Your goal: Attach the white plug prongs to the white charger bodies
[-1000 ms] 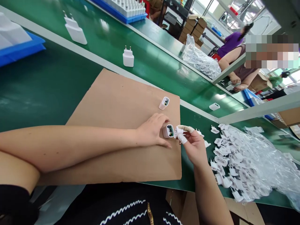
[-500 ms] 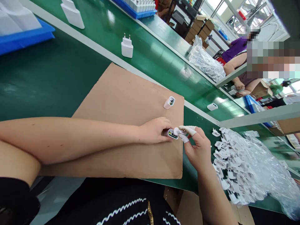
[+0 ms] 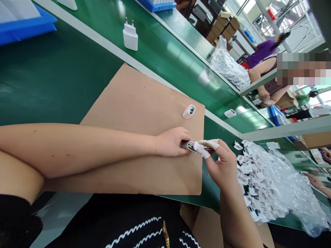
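Note:
My left hand is closed around a white charger housing, its open end facing right with parts of a circuit board showing inside. White finger covers wrap the thumb and forefinger of my right hand, which pinches a white plug cap with metal pins pointing right. The cap is at the mouth of the housing, partly over the opening; I cannot tell whether it is seated. Beyond my left hand, a second open housing stands on the cardboard sheet under my work.
To the right lies a heap of white plug caps spilling from a clear plastic bag. A green conveyor belt carries a pronged charger and a housing. A blue tray is at upper left; a co-worker's hands work across the belt.
The plug cap in my right hand has tilted and shifted slightly right against the housing. On the belt, the chargers have moved left. Another person's hand has come in at the right edge.

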Demonstrator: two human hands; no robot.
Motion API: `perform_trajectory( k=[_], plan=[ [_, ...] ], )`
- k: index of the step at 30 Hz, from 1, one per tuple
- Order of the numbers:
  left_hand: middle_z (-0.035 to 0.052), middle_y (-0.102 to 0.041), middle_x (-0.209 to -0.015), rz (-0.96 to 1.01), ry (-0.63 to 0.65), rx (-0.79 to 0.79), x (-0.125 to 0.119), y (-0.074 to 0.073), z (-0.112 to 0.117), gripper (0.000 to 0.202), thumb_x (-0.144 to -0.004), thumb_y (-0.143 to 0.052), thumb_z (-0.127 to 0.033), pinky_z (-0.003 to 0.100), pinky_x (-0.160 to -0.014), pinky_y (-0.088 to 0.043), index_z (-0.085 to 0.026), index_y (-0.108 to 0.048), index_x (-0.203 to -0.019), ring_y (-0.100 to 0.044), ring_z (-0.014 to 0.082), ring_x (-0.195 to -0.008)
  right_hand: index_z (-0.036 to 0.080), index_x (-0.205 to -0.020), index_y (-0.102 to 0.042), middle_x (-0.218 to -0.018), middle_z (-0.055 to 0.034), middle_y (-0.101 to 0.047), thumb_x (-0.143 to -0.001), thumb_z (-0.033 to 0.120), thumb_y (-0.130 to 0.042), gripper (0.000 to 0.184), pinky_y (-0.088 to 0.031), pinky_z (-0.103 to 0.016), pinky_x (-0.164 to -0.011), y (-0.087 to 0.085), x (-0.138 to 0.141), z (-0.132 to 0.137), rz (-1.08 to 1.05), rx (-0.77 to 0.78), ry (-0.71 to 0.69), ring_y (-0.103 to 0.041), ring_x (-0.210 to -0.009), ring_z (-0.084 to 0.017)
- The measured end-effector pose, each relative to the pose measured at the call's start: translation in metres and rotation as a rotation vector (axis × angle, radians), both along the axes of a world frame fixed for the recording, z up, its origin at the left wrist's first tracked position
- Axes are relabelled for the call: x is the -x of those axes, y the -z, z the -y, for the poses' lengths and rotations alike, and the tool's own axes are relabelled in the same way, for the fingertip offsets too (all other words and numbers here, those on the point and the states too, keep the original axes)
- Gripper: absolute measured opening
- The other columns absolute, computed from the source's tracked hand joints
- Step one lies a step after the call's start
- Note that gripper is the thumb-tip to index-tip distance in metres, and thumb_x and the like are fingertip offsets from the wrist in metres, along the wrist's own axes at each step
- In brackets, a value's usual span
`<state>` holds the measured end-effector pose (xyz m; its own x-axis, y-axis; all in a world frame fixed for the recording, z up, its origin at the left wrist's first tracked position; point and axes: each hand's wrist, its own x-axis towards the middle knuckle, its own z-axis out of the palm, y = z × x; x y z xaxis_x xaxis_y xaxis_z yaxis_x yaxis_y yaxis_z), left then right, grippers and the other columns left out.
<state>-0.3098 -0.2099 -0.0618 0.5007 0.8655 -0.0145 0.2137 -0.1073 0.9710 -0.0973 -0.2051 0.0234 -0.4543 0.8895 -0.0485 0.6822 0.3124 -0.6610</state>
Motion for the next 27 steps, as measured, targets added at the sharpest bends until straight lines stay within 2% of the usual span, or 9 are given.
perform_trajectory(
  k=[4,10,13,19,27],
  plan=[
    [0.0061,-0.07,-0.09,-0.005,0.01,-0.007,0.0,0.0,-0.001,0.013,-0.085,-0.074,-0.03,0.032,-0.083,-0.05,-0.017,-0.075,-0.086,-0.064,0.0208,-0.09,0.023,-0.111,-0.074,-0.084,-0.0034,-0.062,-0.094,0.018,-0.059,0.023,-0.052,-0.031,-0.065,0.007,0.005,0.001,0.148,-0.174,-0.088,-0.062,-0.075,-0.018],
    [0.0067,-0.069,-0.091,-0.023,0.019,-0.016,-0.002,0.002,-0.001,0.012,-0.084,-0.073,-0.028,0.032,-0.082,-0.05,-0.017,-0.072,-0.079,-0.065,0.022,-0.091,0.021,-0.083,-0.066,-0.078,-0.0055,-0.059,-0.08,0.004,-0.054,0.021,-0.039,-0.033,-0.063,-0.004,0.02,-0.004,0.465,-0.348,-0.31,-0.052,-0.076,-0.022],
    [0.0063,-0.068,-0.089,-0.017,0.021,-0.023,-0.002,0.003,-0.002,0.014,-0.085,-0.073,-0.029,0.033,-0.082,-0.05,-0.017,-0.07,-0.077,-0.065,0.0216,-0.089,0.021,-0.082,-0.065,-0.077,-0.0044,-0.059,-0.077,0.002,-0.052,0.023,-0.035,-0.032,-0.06,-0.01,0.024,-0.008,0.498,-0.351,-0.318,-0.051,-0.072,-0.021],
    [0.0051,-0.066,-0.084,-0.029,0.01,-0.051,-0.002,0.004,-0.003,0.019,-0.083,-0.077,-0.03,0.031,-0.077,-0.048,-0.017,-0.067,-0.072,-0.062,0.0202,-0.084,0.02,-0.095,-0.068,-0.08,-0.0025,-0.059,-0.079,0.006,-0.052,0.027,-0.035,-0.029,-0.059,-0.017,0.022,-0.011,0.483,-0.346,-0.255,-0.052,-0.069,-0.019],
    [0.006,-0.068,-0.089,-0.021,0.014,-0.038,-0.003,0.004,-0.002,0.016,-0.084,-0.074,-0.03,0.031,-0.081,-0.049,-0.017,-0.07,-0.076,-0.065,0.0208,-0.088,0.02,-0.076,-0.064,-0.075,-0.0018,-0.056,-0.079,0.006,-0.053,0.018,-0.03,-0.028,-0.057,-0.006,0.024,-0.009,0.507,-0.294,-0.274,-0.05,-0.066,-0.016]
  ],
)
